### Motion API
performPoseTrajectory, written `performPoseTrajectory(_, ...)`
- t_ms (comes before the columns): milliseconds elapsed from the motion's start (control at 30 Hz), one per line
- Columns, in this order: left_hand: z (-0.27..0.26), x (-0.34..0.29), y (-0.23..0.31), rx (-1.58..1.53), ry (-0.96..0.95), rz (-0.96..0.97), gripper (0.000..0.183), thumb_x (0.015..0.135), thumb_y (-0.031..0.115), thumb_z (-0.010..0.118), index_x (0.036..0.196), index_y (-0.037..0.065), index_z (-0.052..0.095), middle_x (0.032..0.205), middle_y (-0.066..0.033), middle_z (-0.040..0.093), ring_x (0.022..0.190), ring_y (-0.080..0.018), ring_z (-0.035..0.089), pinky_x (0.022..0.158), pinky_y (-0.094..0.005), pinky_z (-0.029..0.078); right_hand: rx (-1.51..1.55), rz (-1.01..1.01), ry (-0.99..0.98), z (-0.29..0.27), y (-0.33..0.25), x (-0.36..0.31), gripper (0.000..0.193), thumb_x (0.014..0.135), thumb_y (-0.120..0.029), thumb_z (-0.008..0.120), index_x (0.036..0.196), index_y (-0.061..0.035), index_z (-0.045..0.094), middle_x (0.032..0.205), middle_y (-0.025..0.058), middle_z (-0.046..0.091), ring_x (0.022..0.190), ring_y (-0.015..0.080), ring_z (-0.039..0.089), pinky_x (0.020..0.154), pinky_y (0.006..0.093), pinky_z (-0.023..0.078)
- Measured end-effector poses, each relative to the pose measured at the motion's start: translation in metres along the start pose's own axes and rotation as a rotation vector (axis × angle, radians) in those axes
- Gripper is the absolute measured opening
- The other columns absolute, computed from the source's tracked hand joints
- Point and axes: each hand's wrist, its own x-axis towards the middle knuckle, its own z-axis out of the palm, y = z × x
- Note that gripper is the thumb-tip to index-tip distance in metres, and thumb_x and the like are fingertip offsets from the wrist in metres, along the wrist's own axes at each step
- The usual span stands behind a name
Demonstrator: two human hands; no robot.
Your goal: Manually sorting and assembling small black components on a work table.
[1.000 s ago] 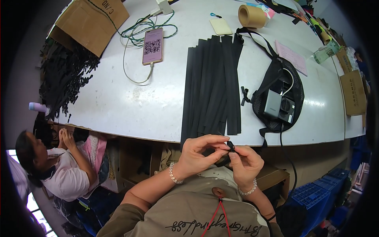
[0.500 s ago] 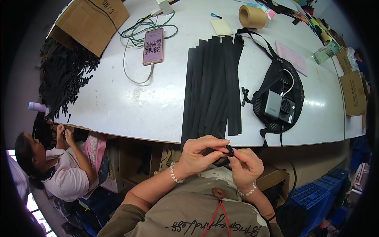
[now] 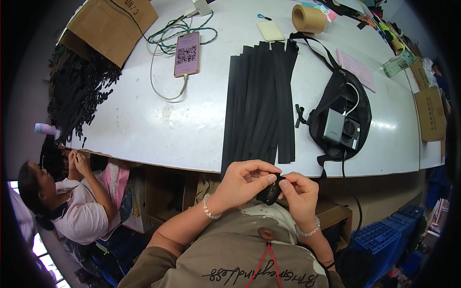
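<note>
Left hand (image 3: 242, 185) and right hand (image 3: 302, 193) pinched a black piece (image 3: 271, 193) between fingers, nearside of the strip pile (image 3: 259, 105). More showed than 0.5 s ago; likely regripped mid-handling.

Lettering observed: cardboard box (image 3: 108, 36), upper left; brown shirt (image 3: 225, 257), lower centre; carton (image 3: 430, 115), right edge. Phone (image 3: 187, 54), upper left, displays a square code (image 3: 186, 55).

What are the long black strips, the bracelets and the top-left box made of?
Black strips: maybe fabric, matte, since they lie flat with little shine. Bracelets: glass or clear plastic, shiny, because the beads look see-through. Box: probably cardboard, dull brown, with flat panels.
</note>
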Motion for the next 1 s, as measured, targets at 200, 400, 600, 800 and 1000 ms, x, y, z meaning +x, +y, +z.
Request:
performPoseTrajectory(200,0.000,0.003,-0.003,-0.291,-0.036,-0.160,0.016,0.086,0.005,0.058,0.100,-0.003,0.062,0.079,-0.0058,0.063,0.069,-0.0080,0.060,0.063,-0.0213,0.051,0.126,0.177,-0.104,-0.005,-0.002,0.002,0.012,0.087,-0.006,0.054,0.080,0.0027,0.059,0.068,0.0028,0.059,0.050,0.0027,0.044,0.045,0.0163,0.034)
performPoseTrajectory(400,-0.001,0.002,-0.004,-0.306,-0.045,-0.171,0.016,0.086,0.004,0.057,0.099,-0.003,0.062,0.077,-0.0060,0.063,0.068,-0.0090,0.060,0.060,-0.0222,0.051,0.143,0.142,-0.089,0.007,-0.012,0.004,0.014,0.083,-0.005,0.051,0.072,0.0015,0.055,0.063,0.0010,0.053,0.046,0.0017,0.035,0.042,0.0175,0.026)
performPoseTrajectory(600,-0.004,0.001,-0.004,-0.246,-0.108,-0.136,0.015,0.086,0.004,0.058,0.099,-0.003,0.062,0.079,-0.0033,0.063,0.071,-0.0041,0.057,0.064,-0.0164,0.048,0.066,0.078,-0.112,0.000,-0.007,0.004,0.013,0.083,0.000,0.053,0.071,0.0016,0.055,0.064,-0.0022,0.054,0.056,0.0003,0.041,0.049,0.0170,0.031)
performPoseTrajectory(800,-0.004,0.000,-0.005,-0.251,-0.118,-0.149,0.012,0.086,0.003,0.058,0.096,-0.003,0.063,0.078,0.0007,0.061,0.069,0.0008,0.052,0.059,-0.0135,0.042,-0.058,0.010,-0.102,-0.001,-0.007,0.001,0.014,0.083,0.000,0.053,0.070,0.0014,0.054,0.062,-0.0037,0.050,0.055,0.0003,0.039,0.049,0.0175,0.030)
performPoseTrajectory(1000,-0.005,-0.001,-0.005,-0.192,-0.111,-0.109,0.010,0.085,0.005,0.059,0.092,0.000,0.064,0.073,0.0057,0.056,0.062,0.0042,0.043,0.051,-0.0125,0.032,-0.058,-0.048,-0.083,0.004,-0.009,-0.001,0.013,0.083,0.001,0.053,0.070,0.0016,0.054,0.063,-0.0026,0.049,0.057,0.0014,0.038,0.049,0.0183,0.030)
